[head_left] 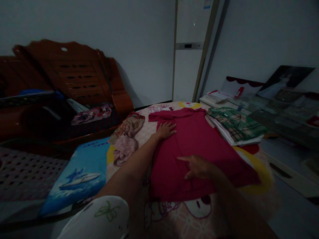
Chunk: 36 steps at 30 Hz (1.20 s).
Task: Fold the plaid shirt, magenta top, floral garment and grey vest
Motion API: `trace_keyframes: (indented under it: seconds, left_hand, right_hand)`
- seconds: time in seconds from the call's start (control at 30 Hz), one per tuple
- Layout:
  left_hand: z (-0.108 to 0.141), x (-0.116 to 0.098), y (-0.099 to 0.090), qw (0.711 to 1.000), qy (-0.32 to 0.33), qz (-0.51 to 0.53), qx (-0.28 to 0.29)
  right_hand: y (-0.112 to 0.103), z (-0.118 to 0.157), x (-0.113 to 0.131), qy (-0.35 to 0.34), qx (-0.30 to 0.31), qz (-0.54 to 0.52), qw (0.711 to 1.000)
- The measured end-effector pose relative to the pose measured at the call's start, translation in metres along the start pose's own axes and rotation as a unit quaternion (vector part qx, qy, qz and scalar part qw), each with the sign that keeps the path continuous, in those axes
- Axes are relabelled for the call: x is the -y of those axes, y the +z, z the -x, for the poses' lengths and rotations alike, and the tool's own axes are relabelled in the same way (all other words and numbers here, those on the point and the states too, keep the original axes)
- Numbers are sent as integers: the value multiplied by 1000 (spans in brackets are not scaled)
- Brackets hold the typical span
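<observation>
A dark pink shirt (204, 142) lies spread out on a patterned cloth (184, 222), with some creases down its middle. My left hand (166, 130) rests flat on the shirt's left upper part, fingers stretched out. Over the lower middle of the shirt is my right hand (198, 167), index finger extended and thumb apart, with nothing held. Whether its fingertips touch the fabric I cannot tell. Left of the shirt sits a crumpled patterned cloth piece (127, 141); to its right a green plaid garment (236, 124) lies folded on white material.
A wooden chair (72, 73) holding piled items stands at the left, near a blue bag with a boat picture (86, 176). Behind is a tall white cabinet-like unit (188, 73). Stacked papers (215, 96) and a glass-topped surface (269, 113) are at the right.
</observation>
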State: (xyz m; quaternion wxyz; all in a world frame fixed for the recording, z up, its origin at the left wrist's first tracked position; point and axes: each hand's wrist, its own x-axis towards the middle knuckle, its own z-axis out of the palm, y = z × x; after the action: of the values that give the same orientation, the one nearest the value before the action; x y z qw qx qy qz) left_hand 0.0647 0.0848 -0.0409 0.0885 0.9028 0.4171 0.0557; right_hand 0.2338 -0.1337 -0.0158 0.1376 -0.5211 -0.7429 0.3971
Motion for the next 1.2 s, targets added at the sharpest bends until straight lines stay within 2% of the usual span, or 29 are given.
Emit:
trace_keyframes:
  seconds: [0.07,0.17,0.27,0.33,0.43,0.57,0.7,0.83,1.03,1.2]
  left_hand:
    - [0,-1,-2,1000,10,22,4]
    - [7,1,-3,998,38,54,-23]
    - [22,6,3,997,40,53,-38]
    - [32,10,8,997,41,42,-43]
    - [40,12,12,997,51,25,-55]
    - [39,12,13,997,51,16,-56]
    - [39,11,12,997,51,21,-58]
    - [42,9,9,997,48,11,-53]
    - [43,4,6,998,40,-10,-53]
    - [41,8,9,997,45,5,-63]
  right_hand:
    - [-4,1,-2,25,15,-51,998]
    - [-5,1,-3,31,-8,-132,991]
    - [3,1,6,-17,-33,-147,988]
    - [13,2,18,-56,-25,-136,989]
    - [28,5,36,-141,7,-57,988]
    - [43,10,46,-250,42,93,963]
    - [48,18,47,-260,54,160,951]
    - [52,25,50,-258,35,233,937]
    - [61,13,47,-254,-6,281,926]
    - [63,5,43,-274,-36,288,917]
